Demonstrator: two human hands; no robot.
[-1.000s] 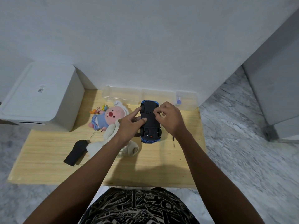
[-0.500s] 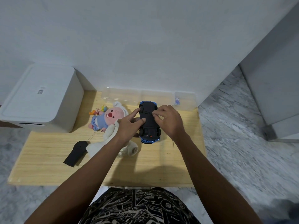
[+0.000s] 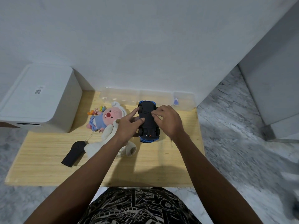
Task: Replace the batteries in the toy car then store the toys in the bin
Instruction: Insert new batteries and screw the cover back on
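A blue toy car (image 3: 148, 125) lies upside down on the wooden table (image 3: 48, 159), its black underside facing up. My left hand (image 3: 127, 125) grips the car's left side, thumb on the underside. My right hand (image 3: 168, 122) rests on the right side, with fingertips pinched over the middle of the underside. A pink plush doll in blue (image 3: 105, 117) and a white plush toy (image 3: 110, 143) lie left of the car. A black remote control (image 3: 73, 153) sits further left. A clear plastic bin (image 3: 119, 96) stands against the wall behind the car.
A large white box (image 3: 38, 99) stands at the table's back left. A small clear container (image 3: 183, 100) with a blue item sits at the back right. A thin dark screwdriver (image 3: 171, 143) lies right of the car. Marble floor surrounds the table.
My right fingertips have shifted slightly over the car's underside. The car and my left hand stay almost where they were.
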